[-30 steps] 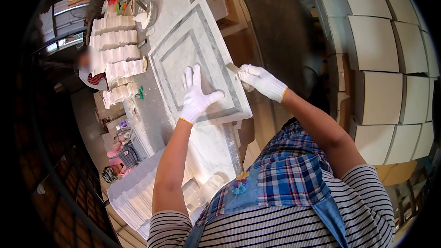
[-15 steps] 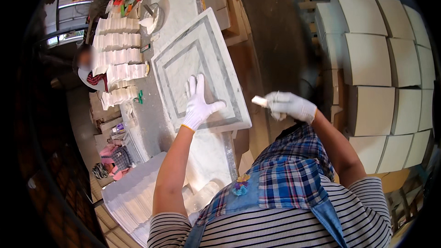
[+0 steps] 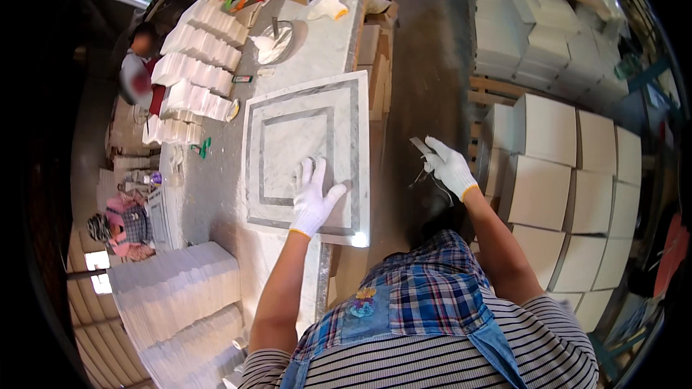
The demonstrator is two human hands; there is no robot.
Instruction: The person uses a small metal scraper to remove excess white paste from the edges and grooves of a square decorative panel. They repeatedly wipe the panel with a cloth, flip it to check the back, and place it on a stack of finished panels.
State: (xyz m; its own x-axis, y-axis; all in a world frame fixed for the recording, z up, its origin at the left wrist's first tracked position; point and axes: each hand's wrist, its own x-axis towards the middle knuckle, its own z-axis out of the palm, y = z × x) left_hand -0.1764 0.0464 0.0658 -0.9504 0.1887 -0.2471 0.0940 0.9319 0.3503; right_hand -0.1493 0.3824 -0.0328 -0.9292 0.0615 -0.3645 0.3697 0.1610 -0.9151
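A square, white-and-grey marble panel (image 3: 288, 130) with two darker inlaid frames lies on the worktable, its right side sticking out past the table edge. On its lower middle rests my left hand (image 3: 314, 205), in a white knit glove, palm down with the fingers spread. My right hand (image 3: 450, 169), gloved the same way, is held in the air to the right of the panel, apart from it. Its fingers are closed on a small flat grey scraper-like strip (image 3: 419, 145); its exact kind is unclear. Loose threads dangle below that hand.
Rows of stacked white pieces (image 3: 205, 57) line the table's far left, near a bowl of white paste (image 3: 274, 43) and a spare glove (image 3: 328, 9). Stacked tiles (image 3: 180, 281) stand at lower left. White boxes (image 3: 540, 194) fill the right. Two people are at the left.
The view has turned, so panel and table appear rotated. My right hand has tilted, showing the strip's grey face and hanging threads. My left hand stays on the panel.
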